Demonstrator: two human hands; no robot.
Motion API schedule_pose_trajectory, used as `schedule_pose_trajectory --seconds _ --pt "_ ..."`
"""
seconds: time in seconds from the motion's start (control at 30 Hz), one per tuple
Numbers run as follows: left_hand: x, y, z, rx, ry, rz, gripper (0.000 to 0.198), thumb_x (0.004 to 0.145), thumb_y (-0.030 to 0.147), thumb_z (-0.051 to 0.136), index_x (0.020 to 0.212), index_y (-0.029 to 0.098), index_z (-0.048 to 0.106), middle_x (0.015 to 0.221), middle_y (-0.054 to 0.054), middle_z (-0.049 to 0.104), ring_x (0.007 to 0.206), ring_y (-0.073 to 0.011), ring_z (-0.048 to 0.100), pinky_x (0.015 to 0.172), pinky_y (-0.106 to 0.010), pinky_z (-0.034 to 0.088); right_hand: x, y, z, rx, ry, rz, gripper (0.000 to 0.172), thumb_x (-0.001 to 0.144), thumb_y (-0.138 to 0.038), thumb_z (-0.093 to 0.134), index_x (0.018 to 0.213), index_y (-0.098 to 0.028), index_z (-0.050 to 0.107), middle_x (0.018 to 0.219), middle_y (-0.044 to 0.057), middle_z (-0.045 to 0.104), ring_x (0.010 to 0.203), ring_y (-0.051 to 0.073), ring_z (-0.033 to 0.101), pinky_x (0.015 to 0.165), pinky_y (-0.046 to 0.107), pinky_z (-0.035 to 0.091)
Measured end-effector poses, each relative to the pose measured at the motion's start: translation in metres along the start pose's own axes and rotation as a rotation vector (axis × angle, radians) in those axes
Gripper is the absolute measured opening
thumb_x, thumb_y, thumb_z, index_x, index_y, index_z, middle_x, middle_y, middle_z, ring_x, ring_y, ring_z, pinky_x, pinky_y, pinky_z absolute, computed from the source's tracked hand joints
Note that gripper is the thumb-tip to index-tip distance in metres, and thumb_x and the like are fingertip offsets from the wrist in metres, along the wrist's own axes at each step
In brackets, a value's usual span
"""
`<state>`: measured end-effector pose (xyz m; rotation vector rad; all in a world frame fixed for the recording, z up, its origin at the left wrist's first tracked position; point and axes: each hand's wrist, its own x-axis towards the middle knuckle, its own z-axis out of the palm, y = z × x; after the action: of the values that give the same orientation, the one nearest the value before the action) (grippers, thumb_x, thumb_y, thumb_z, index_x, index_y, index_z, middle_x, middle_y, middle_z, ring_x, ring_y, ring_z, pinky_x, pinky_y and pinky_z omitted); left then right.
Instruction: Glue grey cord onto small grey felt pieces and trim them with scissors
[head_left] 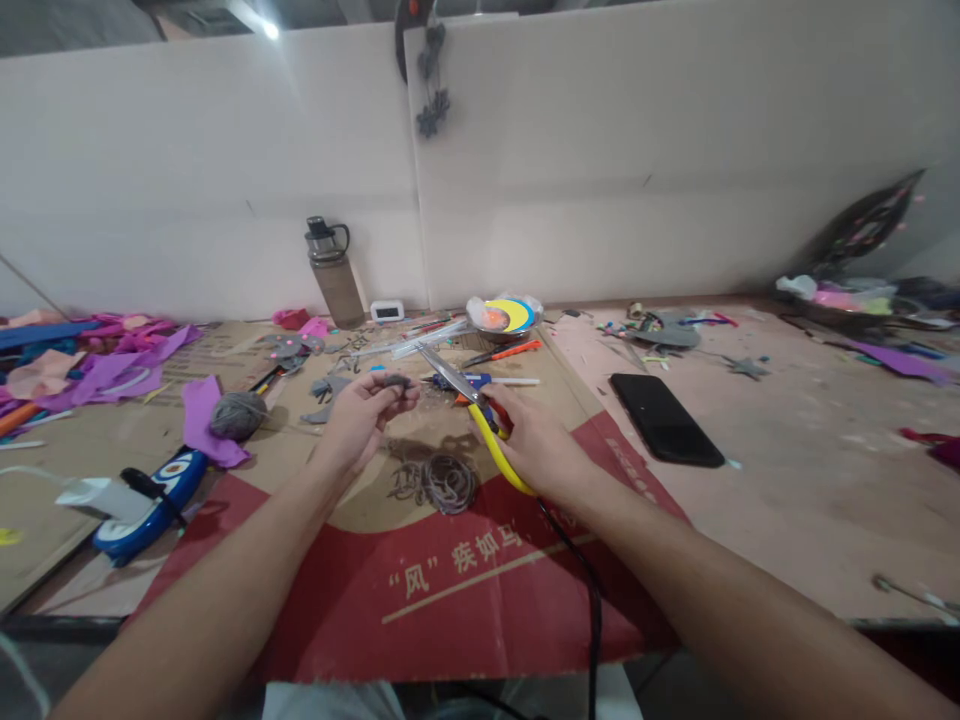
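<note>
In the head view, my left hand (pixel 367 412) pinches a small dark grey piece (pixel 397 381), too small to make out in full. My right hand (pixel 536 440) is closed around the yellow handles of a pair of scissors (pixel 454 377), whose blades point up and to the left. Between and below my hands, a loose coil of grey yarn (pixel 448 484) lies on the red and tan cardboard (pixel 480 620). Just beyond the scissors is a blue glue gun (pixel 472 381) with a white stick at its end, partly covered by the blades.
A ball of grey yarn (pixel 238 415), purple felt (pixel 211 425) and a blue power strip (pixel 154 510) lie at left. A water bottle (pixel 337 280) and small white clock (pixel 387 311) stand near the wall. A black phone (pixel 666 420) lies at right; a bowl (pixel 506 330) sits behind.
</note>
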<state>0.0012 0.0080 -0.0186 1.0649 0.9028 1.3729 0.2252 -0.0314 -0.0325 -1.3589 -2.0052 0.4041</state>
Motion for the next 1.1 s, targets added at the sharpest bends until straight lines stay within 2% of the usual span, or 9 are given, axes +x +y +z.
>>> schedule_pose_trajectory --seconds 0.07,0.13,0.23,0.33,0.47,0.6,0.77,0.9,1.1 --pt "0.0005 -0.0005 -0.0016 -0.029 0.002 0.026 0.016 0.067 0.015 0.074 0.082 0.011 0.069 0.086 -0.007 0.073 0.08 -0.0136 0.068 0.083 -0.026 0.053 -0.0004 0.0015 0.0006 -0.016 0.01 0.003 0.034 0.088 -0.044 0.054 0.116 -0.025 0.058 0.093 0.007 0.07 0.077 0.02 0.062 0.071 0.029 0.044" --pt "0.0008 -0.0005 -0.003 -0.05 -0.005 0.048 0.015 0.069 0.017 0.073 0.082 0.012 0.072 0.088 -0.008 0.073 0.085 -0.0149 0.068 0.091 -0.028 0.051 -0.0006 0.0025 0.0008 -0.03 0.014 0.008 0.034 0.088 -0.045 0.054 0.115 -0.025 0.059 0.092 0.007 0.07 0.078 0.021 0.063 0.071 0.029 0.044" --pt "0.0018 -0.0014 -0.0048 -0.043 -0.007 0.077 0.015 0.07 0.021 0.073 0.083 0.013 0.073 0.091 -0.008 0.073 0.09 -0.0162 0.068 0.096 -0.03 0.048 -0.0003 0.0031 0.0012 -0.052 0.011 0.02 0.034 0.088 -0.045 0.055 0.115 -0.025 0.059 0.093 0.007 0.069 0.08 0.022 0.063 0.07 0.029 0.044" --pt "0.0035 -0.0041 -0.0057 0.065 0.012 0.107 0.023 0.067 0.021 0.077 0.089 0.015 0.072 0.095 -0.007 0.073 0.091 -0.0161 0.068 0.097 -0.032 0.047 0.0002 0.0027 0.0019 -0.075 0.005 0.032 0.036 0.087 -0.047 0.055 0.115 -0.025 0.059 0.093 0.008 0.069 0.082 0.022 0.064 0.071 0.029 0.045" --pt "0.003 -0.0046 -0.0039 0.259 0.014 0.18 0.034 0.066 0.021 0.078 0.098 0.015 0.067 0.099 -0.008 0.072 0.092 -0.0185 0.068 0.093 -0.036 0.05 -0.0001 0.0021 0.002 -0.091 -0.001 0.041 0.038 0.087 -0.048 0.056 0.116 -0.024 0.059 0.094 0.008 0.069 0.082 0.022 0.063 0.071 0.029 0.044" --pt "-0.0006 -0.0008 -0.0009 0.343 -0.009 0.219 0.037 0.068 0.02 0.075 0.103 0.014 0.063 0.096 -0.008 0.072 0.09 -0.0193 0.069 0.088 -0.037 0.053 -0.0008 0.0024 0.0022 -0.1 -0.017 0.046 0.039 0.087 -0.048 0.056 0.118 -0.024 0.058 0.094 0.007 0.069 0.082 0.021 0.063 0.071 0.029 0.044" --pt "-0.0029 0.0007 -0.0005 0.363 -0.01 0.194 0.035 0.071 0.018 0.07 0.105 0.015 0.061 0.093 -0.007 0.07 0.089 -0.0207 0.069 0.07 -0.033 0.058 0.0004 0.002 0.0031 -0.13 0.032 0.004 0.038 0.087 -0.043 0.057 0.119 -0.022 0.058 0.1 0.009 0.067 0.089 0.022 0.061 0.074 0.03 0.043" --pt "-0.0035 0.0012 0.0006 0.348 -0.005 0.208 0.035 0.071 0.016 0.069 0.105 0.016 0.061 0.097 -0.007 0.069 0.091 -0.02 0.069 0.066 -0.028 0.057 0.0013 0.0003 0.0039 -0.154 0.066 -0.012 0.035 0.084 -0.036 0.064 0.115 -0.019 0.059 0.099 0.01 0.065 0.088 0.022 0.057 0.073 0.029 0.042" --pt "-0.0007 0.0017 0.0004 0.32 0.039 0.174 0.038 0.066 0.013 0.068 0.103 0.016 0.061 0.113 -0.009 0.064 0.087 -0.0172 0.069 0.058 -0.022 0.053 0.0005 -0.0004 0.0028 -0.161 0.025 0.025 0.039 0.084 -0.045 0.063 0.114 -0.02 0.059 0.088 0.007 0.065 0.077 0.02 0.056 0.066 0.028 0.039"
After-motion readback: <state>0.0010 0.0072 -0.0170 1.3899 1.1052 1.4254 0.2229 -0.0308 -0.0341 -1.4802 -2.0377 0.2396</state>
